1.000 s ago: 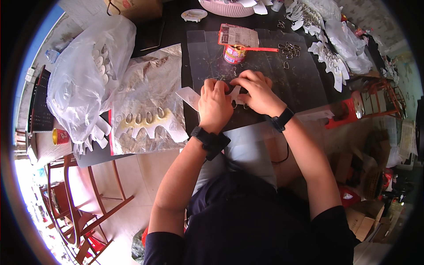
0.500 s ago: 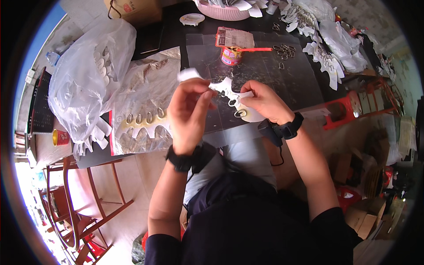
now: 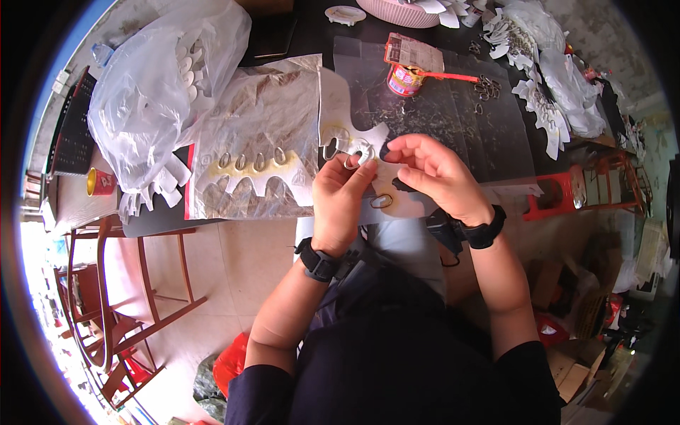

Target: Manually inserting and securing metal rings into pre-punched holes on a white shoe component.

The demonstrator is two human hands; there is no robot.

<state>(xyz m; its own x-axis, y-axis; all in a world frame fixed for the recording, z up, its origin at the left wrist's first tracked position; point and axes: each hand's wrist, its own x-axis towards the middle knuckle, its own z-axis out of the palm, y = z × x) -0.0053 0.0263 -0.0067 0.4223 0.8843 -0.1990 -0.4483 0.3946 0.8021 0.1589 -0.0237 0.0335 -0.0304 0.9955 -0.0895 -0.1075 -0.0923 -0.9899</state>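
Observation:
My left hand (image 3: 340,195) pinches a white scalloped strip (image 3: 336,99) of thin sheet material between thumb and fingers. Oval metal rings sit along it, and one ring (image 3: 382,201) lies near its lower end. Beside the strip, on its right, my right hand (image 3: 439,173) has thumb and forefinger apart, with nothing visible between them. To the left, a similar scalloped strip (image 3: 273,180) rests on a crinkled plastic sheet (image 3: 262,106), with several oval rings standing in a row on yellowish patches.
A tub (image 3: 405,83) with a red-handled tool and a flat piece across it stands ahead. Loose rings (image 3: 487,88) lie to its right. A large plastic bag (image 3: 152,92) is at left, a pink basket (image 3: 400,15) at the back. More white strips (image 3: 542,117) lie far right.
My left hand has taken a pinch on the strip's ringed middle. The right hand has let go of it, its fingers now spread. The view has shifted, so the table appears further right.

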